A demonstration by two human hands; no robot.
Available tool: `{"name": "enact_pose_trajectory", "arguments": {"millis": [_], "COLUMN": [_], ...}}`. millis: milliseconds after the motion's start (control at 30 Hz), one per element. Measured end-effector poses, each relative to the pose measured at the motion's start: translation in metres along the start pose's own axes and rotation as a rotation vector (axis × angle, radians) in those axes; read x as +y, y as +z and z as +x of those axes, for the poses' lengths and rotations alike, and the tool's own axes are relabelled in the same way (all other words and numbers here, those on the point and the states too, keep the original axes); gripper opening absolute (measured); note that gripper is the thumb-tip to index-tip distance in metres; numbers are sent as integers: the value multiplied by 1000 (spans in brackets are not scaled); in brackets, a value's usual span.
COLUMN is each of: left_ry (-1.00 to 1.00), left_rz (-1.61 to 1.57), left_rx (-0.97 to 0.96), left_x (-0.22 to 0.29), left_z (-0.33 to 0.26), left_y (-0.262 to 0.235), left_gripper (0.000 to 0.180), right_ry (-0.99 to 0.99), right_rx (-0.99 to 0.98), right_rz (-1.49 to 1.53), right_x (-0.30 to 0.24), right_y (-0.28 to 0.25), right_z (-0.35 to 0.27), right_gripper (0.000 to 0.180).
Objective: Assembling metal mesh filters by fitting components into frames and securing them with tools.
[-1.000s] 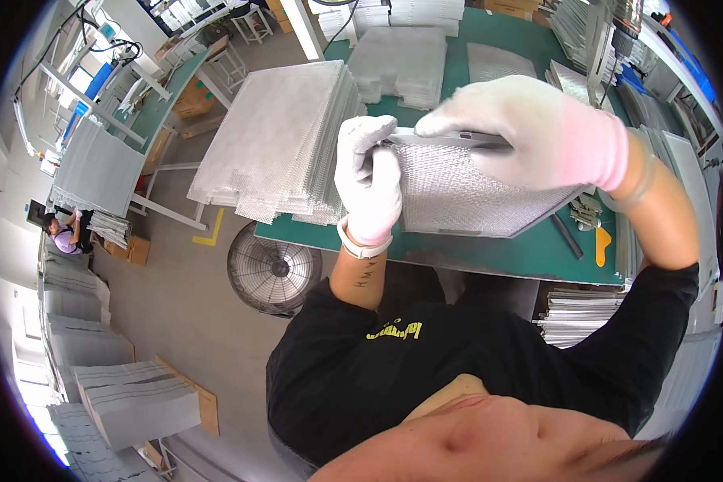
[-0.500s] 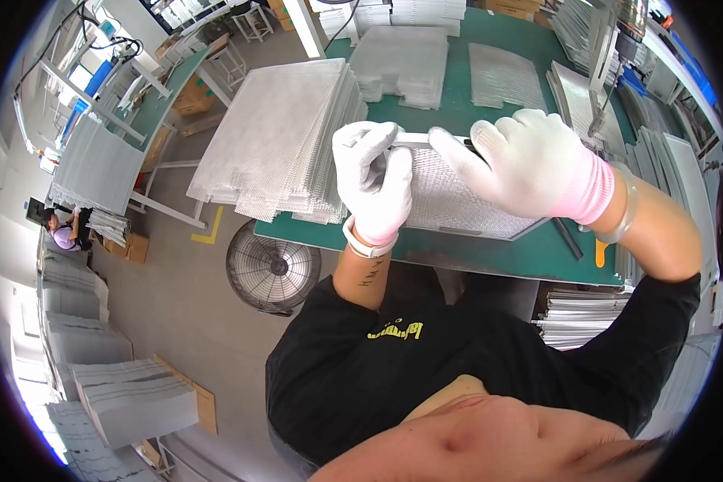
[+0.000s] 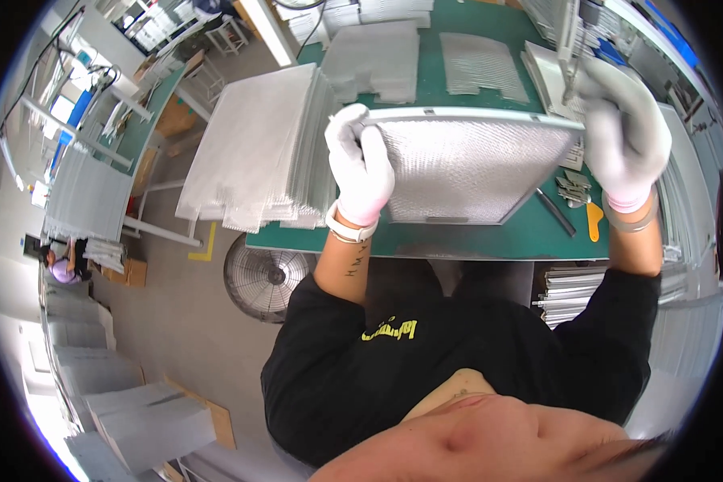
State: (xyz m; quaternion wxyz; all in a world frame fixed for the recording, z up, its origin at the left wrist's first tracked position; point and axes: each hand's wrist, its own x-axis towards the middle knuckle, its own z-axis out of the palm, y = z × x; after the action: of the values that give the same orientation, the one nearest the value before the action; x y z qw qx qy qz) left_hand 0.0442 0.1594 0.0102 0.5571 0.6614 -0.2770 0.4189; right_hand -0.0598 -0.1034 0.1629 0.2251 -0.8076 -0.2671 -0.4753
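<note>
My gloved left hand [image 3: 360, 157] is closed on the upper left corner of a framed mesh filter panel [image 3: 474, 169]. The panel has a pale metal rim and silvery mesh, and stands tilted above the green table. To the right of its upper right corner is my gloved right hand [image 3: 631, 132], apart from the panel and blurred. Its thumb and fingers look spread from each other, with nothing visible in them. A dark rod-like tool [image 3: 556, 213], a yellow scraper-like tool [image 3: 594, 221] and a small heap of metal pieces [image 3: 573, 188] lie beside the panel.
A tall stack of mesh sheets [image 3: 253, 145] stands at the table's left, with more sheets [image 3: 373, 60] and a notched mesh sheet [image 3: 482, 68] behind. A floor fan [image 3: 269, 277] is below left. Metal strips [image 3: 570, 293] sit under the green table [image 3: 458, 243].
My right hand has left the panel's upper edge and moved right. The panel now shows more of its mesh face, still gripped by my left hand.
</note>
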Motion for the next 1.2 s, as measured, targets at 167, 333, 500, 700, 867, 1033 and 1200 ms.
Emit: {"name": "enact_pose_trajectory", "arguments": {"millis": [167, 333, 500, 700, 867, 1033, 1200], "left_ry": [282, 887, 850, 676, 664, 665, 648], "left_rz": [-29, 163, 257, 282, 355, 292, 326], "left_rx": [-242, -811, -1204, -850, -837, -769, -800], "left_x": [47, 97, 49, 41, 47, 42, 42], "left_z": [73, 98, 37, 22, 17, 15, 18], "left_y": [30, 102, 158, 166, 164, 162, 160], "left_gripper": [30, 39, 32, 17, 12, 10, 9], "right_ry": [648, 752, 999, 1231, 1077, 1028, 1176], "right_rx": [-385, -928, -501, 457, 512, 709, 347], "right_rz": [-244, -637, -36, 821, 824, 963, 1082], "right_x": [98, 110, 96, 19, -23, -20, -26], "right_y": [15, 32, 17, 26, 78, 91, 84], "right_z": [-209, -310, -309, -262, -245, -251, -241], "right_gripper": [45, 47, 30, 38, 35, 31, 35]}}
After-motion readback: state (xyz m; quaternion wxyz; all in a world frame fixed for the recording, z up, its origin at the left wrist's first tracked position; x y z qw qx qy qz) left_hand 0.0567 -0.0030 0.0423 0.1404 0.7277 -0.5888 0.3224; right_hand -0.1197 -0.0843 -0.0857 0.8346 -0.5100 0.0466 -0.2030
